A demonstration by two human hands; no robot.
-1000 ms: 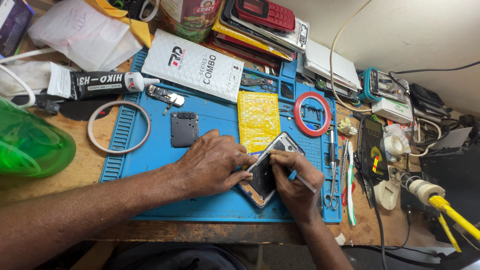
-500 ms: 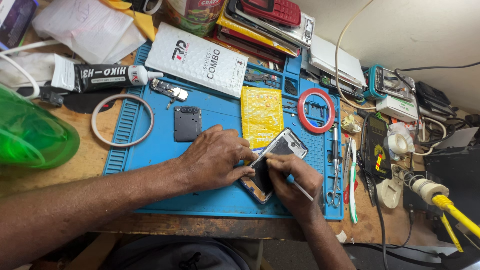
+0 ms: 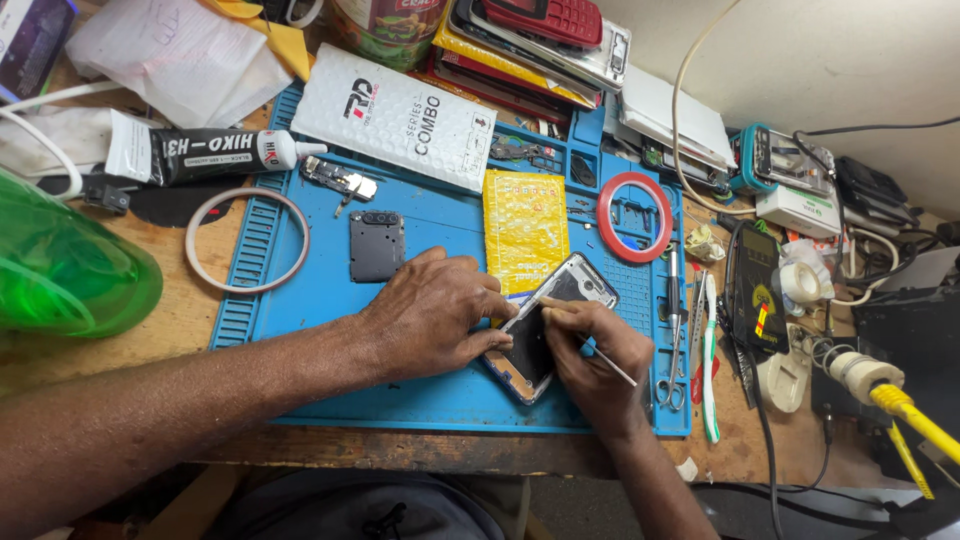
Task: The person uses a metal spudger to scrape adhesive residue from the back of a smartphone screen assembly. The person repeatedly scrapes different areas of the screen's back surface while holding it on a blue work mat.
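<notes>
A phone repair workbench: a blue repair mat (image 3: 300,310) lies under the fingers (image 3: 480,300), tweezers and scissors (image 3: 672,340) just beyond them, old handsets (image 3: 545,20) and a glue tube (image 3: 210,153) farther off.
</notes>
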